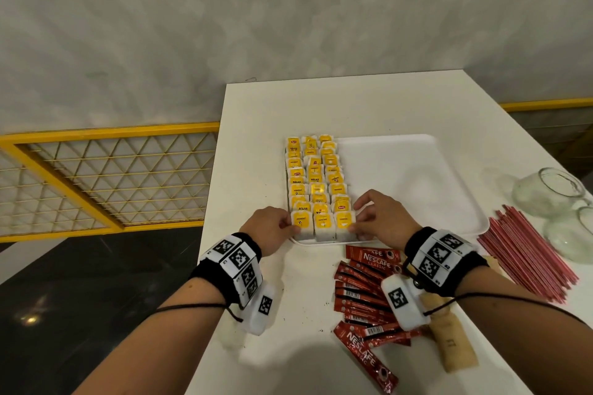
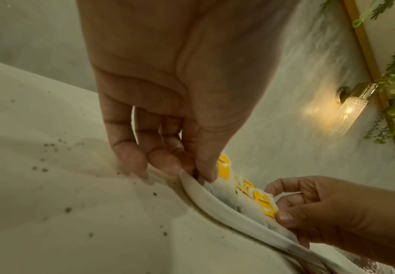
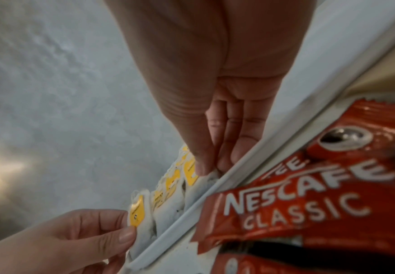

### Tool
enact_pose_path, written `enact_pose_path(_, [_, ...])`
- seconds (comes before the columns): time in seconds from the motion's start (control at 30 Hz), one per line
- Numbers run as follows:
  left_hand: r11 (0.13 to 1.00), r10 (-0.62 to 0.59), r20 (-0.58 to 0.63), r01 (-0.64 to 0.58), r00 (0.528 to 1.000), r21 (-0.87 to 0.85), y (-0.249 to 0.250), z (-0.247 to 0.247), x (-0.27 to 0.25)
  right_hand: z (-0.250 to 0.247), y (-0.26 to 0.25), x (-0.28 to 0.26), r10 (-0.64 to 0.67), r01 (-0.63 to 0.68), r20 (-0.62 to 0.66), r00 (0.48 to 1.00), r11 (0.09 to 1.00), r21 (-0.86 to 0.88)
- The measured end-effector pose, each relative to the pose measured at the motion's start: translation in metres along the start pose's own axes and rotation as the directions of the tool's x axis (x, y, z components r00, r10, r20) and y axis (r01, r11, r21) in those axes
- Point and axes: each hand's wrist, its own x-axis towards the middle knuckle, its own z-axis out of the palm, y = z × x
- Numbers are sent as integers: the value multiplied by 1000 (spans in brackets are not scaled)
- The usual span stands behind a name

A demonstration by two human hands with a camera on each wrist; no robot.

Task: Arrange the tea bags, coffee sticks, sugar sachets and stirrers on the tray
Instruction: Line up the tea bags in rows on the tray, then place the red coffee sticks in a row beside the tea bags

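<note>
Both hands, left hand (image 1: pixel 271 228) and right hand (image 1: pixel 383 221), pinch the nearest row of tea bags (image 1: pixel 322 226) at the tray (image 1: pixel 417 176) front edge, squaring it.

White table (image 1: pixel 256 112) bears a white tray (image 1: pixel 417 170), red coffee sticks (image 1: pixel 359 295), red stirrers (image 1: pixel 526 253), two glass jars (image 1: pixel 552 192)

You are looking at white tea bags (image 1: pixel 316 189) carrying yellow tags, sitting along the left edge of the white tray (image 1: pixel 417 170). Red coffee sticks (image 1: pixel 362 292) are showing white lettering, off the tray's near edge on the white table (image 1: pixel 256 112). Red stirrers (image 1: pixel 526 253) are lying at the table's right edge. Your wrist bands (image 1: pixel 439 253) are showing black-and-white square codes.
</note>
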Motion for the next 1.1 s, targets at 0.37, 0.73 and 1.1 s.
enact_pose_path(0.37, [994, -102, -25, 103, 994, 32, 12, -10, -5, -6, 0, 4, -85, 90, 38, 996, 976, -196])
enact_pose_path(0.73, [962, 167, -144, -129, 975, 243, 104, 11, -41, -59, 8, -36, -174, 315, 297, 939, 782, -538])
enact_pose_path(1.1, [837, 150, 160, -211, 976, 504, 129, 63, -32, -47, 27, -46, -183, 411, 374, 909, 531, -741])
